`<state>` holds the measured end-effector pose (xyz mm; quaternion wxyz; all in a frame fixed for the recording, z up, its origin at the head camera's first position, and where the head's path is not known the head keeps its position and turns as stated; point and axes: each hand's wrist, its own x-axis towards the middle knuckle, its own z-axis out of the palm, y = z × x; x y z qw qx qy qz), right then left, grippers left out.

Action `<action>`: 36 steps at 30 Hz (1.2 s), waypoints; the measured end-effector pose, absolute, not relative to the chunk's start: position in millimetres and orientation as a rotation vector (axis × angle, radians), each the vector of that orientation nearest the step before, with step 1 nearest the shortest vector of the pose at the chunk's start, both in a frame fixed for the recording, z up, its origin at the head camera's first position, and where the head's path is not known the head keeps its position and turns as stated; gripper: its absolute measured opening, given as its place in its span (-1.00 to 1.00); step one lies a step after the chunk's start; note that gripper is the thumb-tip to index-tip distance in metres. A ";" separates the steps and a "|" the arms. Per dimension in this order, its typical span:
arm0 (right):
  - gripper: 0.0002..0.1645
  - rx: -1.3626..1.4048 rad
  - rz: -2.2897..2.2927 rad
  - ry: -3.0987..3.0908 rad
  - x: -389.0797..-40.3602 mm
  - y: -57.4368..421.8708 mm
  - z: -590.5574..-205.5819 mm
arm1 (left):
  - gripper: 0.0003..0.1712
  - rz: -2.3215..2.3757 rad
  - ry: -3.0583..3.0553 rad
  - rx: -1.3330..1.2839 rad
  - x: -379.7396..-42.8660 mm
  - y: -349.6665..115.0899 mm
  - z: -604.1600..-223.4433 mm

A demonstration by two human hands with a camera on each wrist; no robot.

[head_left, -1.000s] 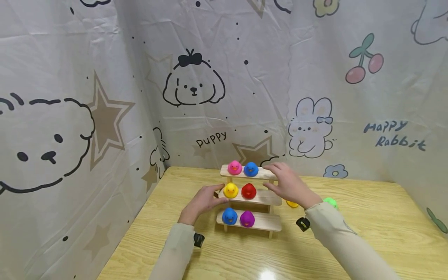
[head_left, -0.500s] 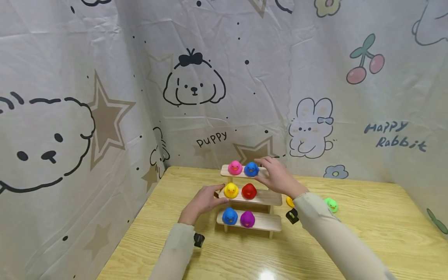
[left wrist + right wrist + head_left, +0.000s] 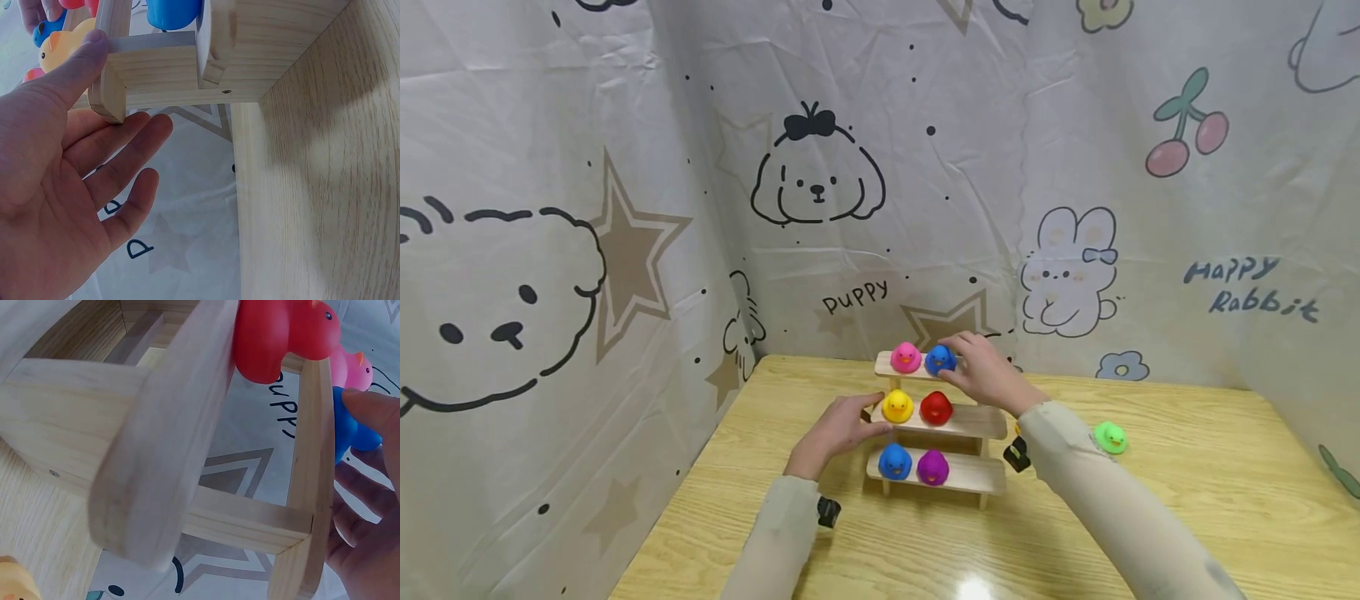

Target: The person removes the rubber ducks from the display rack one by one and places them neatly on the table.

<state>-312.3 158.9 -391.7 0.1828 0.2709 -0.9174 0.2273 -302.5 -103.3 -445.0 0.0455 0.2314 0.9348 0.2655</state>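
Note:
A three-tier wooden stand holds rubber ducks in pairs. The left hand grips the left end of its middle tier, thumb on the upper face and fingers at the other side, as the left wrist view shows. On the top tier, the right hand pinches a blue rubber duck between thumb and fingers; the duck sits on the board beside a pink duck. The middle tier bears a yellow duck and a red duck. Below are another blue duck and a purple duck.
A green duck sits on the wooden table, right of the stand. Part of a yellow-orange duck shows in the right wrist view; the right sleeve mostly hides it from the head view. A printed curtain hangs behind.
The right hand has moved left along the top tier and taken hold of the blue duck. The left hand keeps its place on the stand. The green duck has come into fuller view.

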 end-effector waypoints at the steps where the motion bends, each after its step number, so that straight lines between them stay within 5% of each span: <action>1: -0.44 0.762 0.643 -2.588 -312.3 158.7 -391.7 | -0.28 0.814 2.852 0.707 -302.5 -103.2 -444.9; 22: -0.67 0.796 0.703 -2.515 -300.4 170.2 -389.3 | -0.28 0.837 2.847 0.692 -302.4 -103.7 -445.8; 36: -0.62 0.837 0.652 -2.419 -269.7 217.1 -383.3 | -0.27 0.857 2.847 0.744 -303.0 -103.9 -447.4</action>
